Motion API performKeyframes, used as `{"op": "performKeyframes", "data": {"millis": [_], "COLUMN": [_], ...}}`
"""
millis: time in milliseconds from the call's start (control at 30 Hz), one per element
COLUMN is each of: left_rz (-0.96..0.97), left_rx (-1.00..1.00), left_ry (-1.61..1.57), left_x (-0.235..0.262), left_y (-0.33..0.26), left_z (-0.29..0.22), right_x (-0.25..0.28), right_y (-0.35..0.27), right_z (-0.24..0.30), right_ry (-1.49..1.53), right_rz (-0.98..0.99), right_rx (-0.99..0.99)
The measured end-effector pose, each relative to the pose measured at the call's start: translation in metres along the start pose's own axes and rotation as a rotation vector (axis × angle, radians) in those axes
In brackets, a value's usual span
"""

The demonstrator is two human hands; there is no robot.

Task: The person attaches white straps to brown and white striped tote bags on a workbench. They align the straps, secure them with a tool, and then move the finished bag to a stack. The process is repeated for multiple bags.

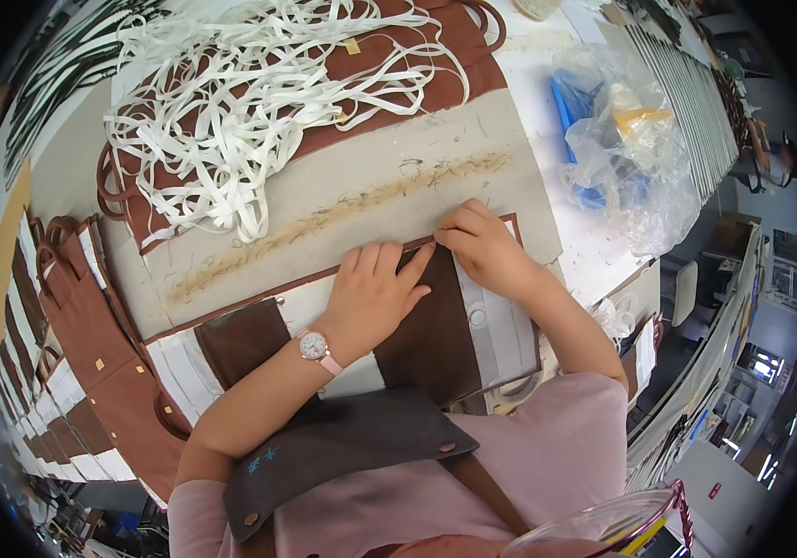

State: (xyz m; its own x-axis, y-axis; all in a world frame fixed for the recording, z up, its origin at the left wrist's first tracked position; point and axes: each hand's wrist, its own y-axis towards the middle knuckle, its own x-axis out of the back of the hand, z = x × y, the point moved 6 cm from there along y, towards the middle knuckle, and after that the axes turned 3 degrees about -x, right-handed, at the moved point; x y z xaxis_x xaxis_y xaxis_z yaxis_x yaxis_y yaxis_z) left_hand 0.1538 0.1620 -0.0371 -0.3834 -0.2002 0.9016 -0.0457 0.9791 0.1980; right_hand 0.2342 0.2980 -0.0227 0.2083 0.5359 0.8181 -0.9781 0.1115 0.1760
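A striped panel [435,330] in dark brown and white, with a narrow brown border, lies in front of me on a grey board [473,130]. My left hand [375,293] rests flat on it, fingers stretched toward its far edge and thumb apart; a pink-strapped watch [313,346] is on that wrist. Beside its index fingertip, my right hand [487,246] is closed in a pinch at the panel's far brown edge. What lies right between those fingertips is mostly hidden. A brownish streak of residue and bits of thread [342,216] crosses the board beyond the panel.
A tangled heap of white straps [231,112] lies on brown bag pieces [389,65] at the back. On the right are clear and blue plastic bags [626,139]. Stacked brown pieces with handles [91,344] stand at left, beside more striped panels [54,418].
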Motion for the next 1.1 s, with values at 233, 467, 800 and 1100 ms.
{"op": "performKeyframes", "data": {"millis": [233, 467, 800, 1100], "left_rz": [-0.069, -0.089, -0.083, -0.020], "left_rx": [0.015, 0.011, 0.001, -0.066], "left_ry": [-0.063, -0.053, -0.084, 0.058], "left_x": [0.003, 0.004, 0.008, -0.003], "left_y": [-0.003, -0.003, -0.005, 0.011], "left_z": [0.003, 0.004, 0.006, -0.003], "right_x": [0.003, 0.000, 0.001, 0.020], "right_y": [-0.002, -0.003, -0.006, -0.004], "right_z": [0.014, 0.008, 0.016, -0.017], "right_ry": [-0.261, -0.239, -0.254, -0.006], "right_rz": [0.056, 0.048, 0.016, -0.010], "right_rx": [0.129, 0.012, 0.132, -0.285]}}
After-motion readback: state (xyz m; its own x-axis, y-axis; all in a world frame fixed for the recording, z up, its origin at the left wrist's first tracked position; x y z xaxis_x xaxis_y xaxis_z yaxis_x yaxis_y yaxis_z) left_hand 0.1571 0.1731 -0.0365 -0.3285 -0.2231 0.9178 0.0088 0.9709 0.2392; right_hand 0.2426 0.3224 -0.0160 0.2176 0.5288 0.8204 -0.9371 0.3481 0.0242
